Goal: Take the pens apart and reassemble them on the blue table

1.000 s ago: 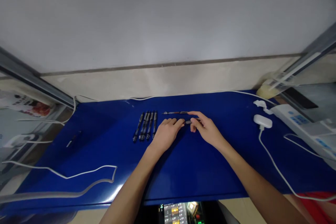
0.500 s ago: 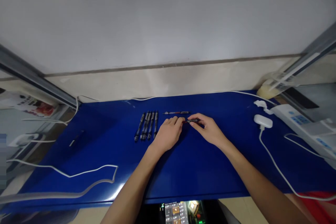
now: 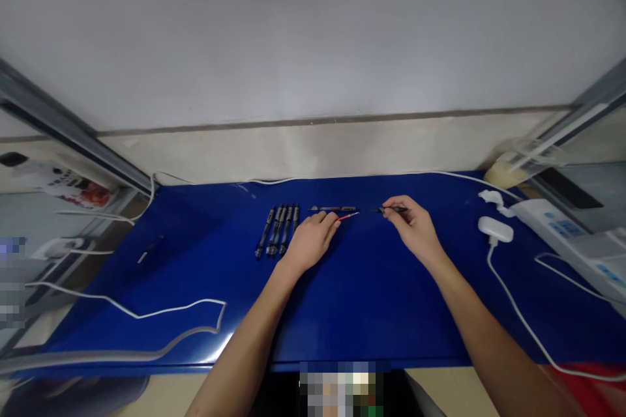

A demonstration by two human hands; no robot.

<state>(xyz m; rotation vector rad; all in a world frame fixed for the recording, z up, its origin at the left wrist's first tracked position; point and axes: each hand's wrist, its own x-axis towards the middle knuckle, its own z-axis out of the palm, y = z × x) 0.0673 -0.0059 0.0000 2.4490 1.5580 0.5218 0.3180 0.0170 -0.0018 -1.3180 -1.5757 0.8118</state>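
Seeing a white cable looped on the blue mat at left, then a row of dark pens. My left hand pinches a red refill, just nearer than a lone pen. Clear of the refill, my right hand grips a dark pen barrel. A white charger sits at right.

surface: blue table | pen row | single pen | white cable | white case, maybe charger
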